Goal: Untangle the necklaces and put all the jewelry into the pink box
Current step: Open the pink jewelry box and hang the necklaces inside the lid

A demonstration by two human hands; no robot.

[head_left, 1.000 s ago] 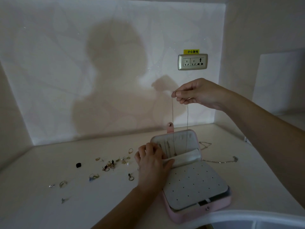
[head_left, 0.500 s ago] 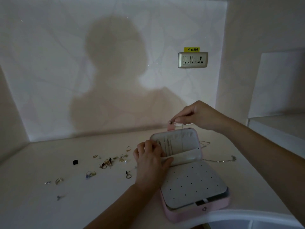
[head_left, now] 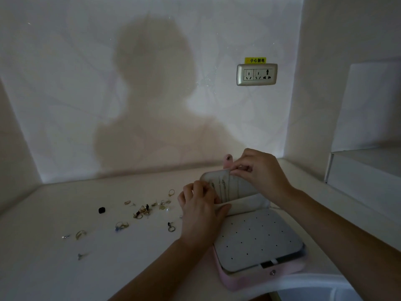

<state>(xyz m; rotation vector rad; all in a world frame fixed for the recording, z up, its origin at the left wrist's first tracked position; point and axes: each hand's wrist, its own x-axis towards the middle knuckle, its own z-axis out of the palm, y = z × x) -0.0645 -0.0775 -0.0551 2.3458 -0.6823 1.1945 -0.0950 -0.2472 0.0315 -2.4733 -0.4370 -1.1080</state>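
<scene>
The pink box (head_left: 263, 278) lies open on the white table, its grey lid standing up at the back. My left hand (head_left: 200, 211) grips the edge of the white fabric pocket (head_left: 247, 205) at the lid's bottom. My right hand (head_left: 259, 170) pinches the end of a thin necklace chain (head_left: 238, 189) at the lid's top edge, beside the pink snap tab (head_left: 227, 161). Other chains hang inside the lid. Several rings and earrings (head_left: 143, 211) lie scattered left of the box.
A grey perforated insert (head_left: 256, 242) covers the box's base. A small black object (head_left: 101, 210) sits on the table to the left. A wall socket (head_left: 257, 74) is mounted above. A white shelf (head_left: 364, 168) stands at the right, a white curved edge (head_left: 314, 285) at the front.
My right hand has come down with the necklace from high above the box to the lid's top edge. The chain now lies against the lid. My left hand stays on the pocket.
</scene>
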